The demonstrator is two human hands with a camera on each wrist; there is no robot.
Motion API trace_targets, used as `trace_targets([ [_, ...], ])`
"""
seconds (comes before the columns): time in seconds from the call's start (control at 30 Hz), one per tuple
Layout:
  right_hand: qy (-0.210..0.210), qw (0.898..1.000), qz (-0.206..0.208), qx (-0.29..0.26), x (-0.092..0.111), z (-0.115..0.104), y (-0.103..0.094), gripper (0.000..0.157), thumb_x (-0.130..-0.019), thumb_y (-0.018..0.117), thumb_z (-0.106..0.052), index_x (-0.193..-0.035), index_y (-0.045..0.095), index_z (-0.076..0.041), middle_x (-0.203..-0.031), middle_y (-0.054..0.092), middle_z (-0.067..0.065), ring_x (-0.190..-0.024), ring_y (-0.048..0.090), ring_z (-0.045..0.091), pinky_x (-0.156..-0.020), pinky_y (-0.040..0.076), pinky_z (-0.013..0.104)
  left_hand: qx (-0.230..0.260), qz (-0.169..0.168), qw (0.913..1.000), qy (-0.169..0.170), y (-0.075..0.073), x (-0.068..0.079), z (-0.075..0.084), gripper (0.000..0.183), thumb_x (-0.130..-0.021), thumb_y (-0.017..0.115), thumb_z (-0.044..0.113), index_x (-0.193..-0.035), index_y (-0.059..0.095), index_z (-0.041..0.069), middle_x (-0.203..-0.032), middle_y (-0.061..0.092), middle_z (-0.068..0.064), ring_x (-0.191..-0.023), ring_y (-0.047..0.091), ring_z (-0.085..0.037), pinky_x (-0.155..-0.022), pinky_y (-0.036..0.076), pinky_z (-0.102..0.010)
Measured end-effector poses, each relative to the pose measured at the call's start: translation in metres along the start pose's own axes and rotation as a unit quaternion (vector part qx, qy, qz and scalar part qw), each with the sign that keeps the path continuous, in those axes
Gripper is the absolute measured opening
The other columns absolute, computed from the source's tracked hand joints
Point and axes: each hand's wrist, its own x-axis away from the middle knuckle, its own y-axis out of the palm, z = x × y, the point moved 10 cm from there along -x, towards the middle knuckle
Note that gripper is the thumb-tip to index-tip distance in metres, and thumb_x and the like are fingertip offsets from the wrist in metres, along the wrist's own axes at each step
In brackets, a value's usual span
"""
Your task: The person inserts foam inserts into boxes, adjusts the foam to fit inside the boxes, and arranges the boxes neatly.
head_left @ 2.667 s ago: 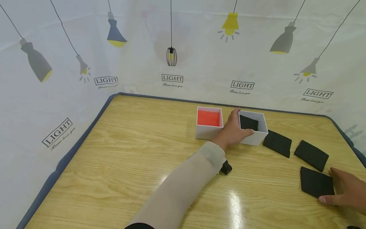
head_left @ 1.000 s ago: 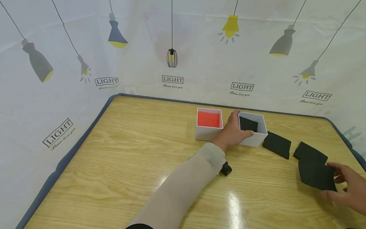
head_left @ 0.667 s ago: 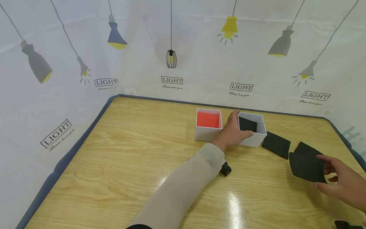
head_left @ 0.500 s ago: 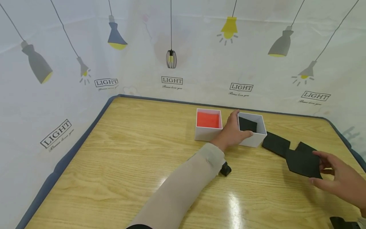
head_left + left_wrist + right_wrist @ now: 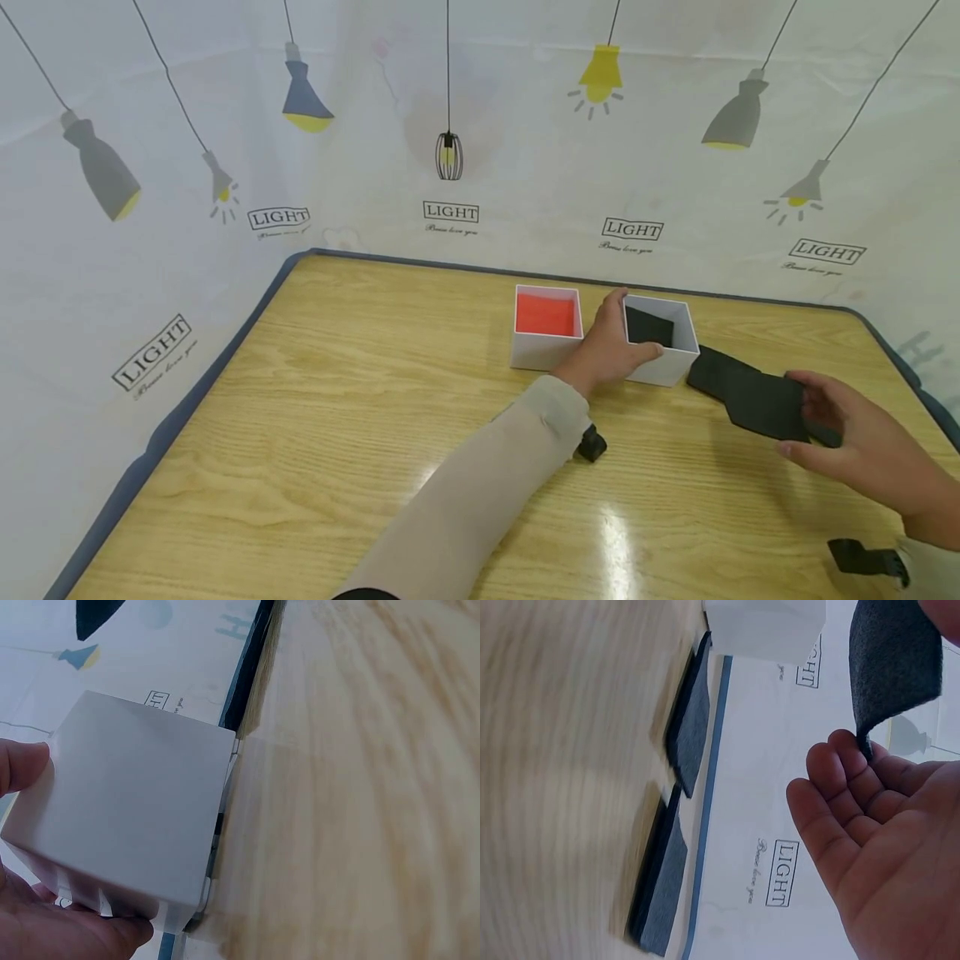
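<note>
My left hand (image 5: pixel 609 346) grips the side of an open white box (image 5: pixel 660 368), thumb at the near rim. A black felt piece (image 5: pixel 647 327) stands inside that box. The left wrist view shows the same white box (image 5: pixel 127 787) between thumb and fingers. With thumb and fingers my right hand (image 5: pixel 862 442) pinches another black felt piece (image 5: pixel 768 407), raised over the table to the right of the box. Close up, the held felt piece (image 5: pixel 896 664) looks fuzzy and slightly bent. Beneath lie two more: one felt piece (image 5: pixel 708 371) beside the box, another mostly hidden behind the right hand.
Left of the gripped box stands a second white box (image 5: pixel 546 352) with a red piece (image 5: pixel 546 313) inside. Both are near the back edge of the wooden table (image 5: pixel 337 400). A printed cloth wall (image 5: pixel 525 225) rises behind. Black wrist gear (image 5: pixel 592 443) sits under the left sleeve.
My right hand has picked up the nearest black felt piece from the table and carried it left and away, toward the box. The left hand stays on its box.
</note>
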Motion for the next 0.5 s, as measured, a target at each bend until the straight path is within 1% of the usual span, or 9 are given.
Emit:
trace_targets([
  [0.13, -0.005, 1.000, -0.001, -0.006, -0.005, -0.006, 0.000, 0.098, -0.094, 0.082, -0.026, -0.163, 0.021, 0.007, -0.147, 0.037, 0.042, -0.124, 0.049, 0.064, -0.074, 0.037, 0.005, 0.001, -0.001, 1.0000, -0.002, 0.000, 0.000, -0.001, 0.098, -0.093, 0.080, 0.026, -0.167, 0.017, 0.024, -0.170, 0.029, 0.001, -0.153, 0.036, -0.015, -0.124, 0.035, -0.038],
  [0.37, -0.010, 1.000, -0.014, -0.022, -0.013, -0.012, 0.002, 0.097, -0.096, 0.080, -0.026, -0.165, 0.018, 0.004, -0.150, 0.035, 0.042, -0.128, 0.046, 0.063, -0.076, 0.036, 0.003, 0.000, -0.001, 1.0000, 0.001, 0.000, 0.000, 0.000, 0.098, -0.093, 0.080, 0.027, -0.167, 0.017, 0.024, -0.170, 0.029, 0.002, -0.152, 0.036, -0.015, -0.124, 0.035, -0.038],
  [0.5, -0.023, 0.999, -0.010, -0.029, -0.017, -0.016, 0.001, 0.096, -0.095, 0.080, -0.024, -0.165, 0.019, 0.004, -0.148, 0.037, 0.040, -0.127, 0.048, 0.062, -0.076, 0.035, 0.002, -0.001, -0.001, 1.0000, 0.003, 0.000, 0.001, 0.000, 0.098, -0.093, 0.080, 0.027, -0.167, 0.016, 0.024, -0.170, 0.029, 0.001, -0.153, 0.036, -0.014, -0.124, 0.035, -0.038],
])
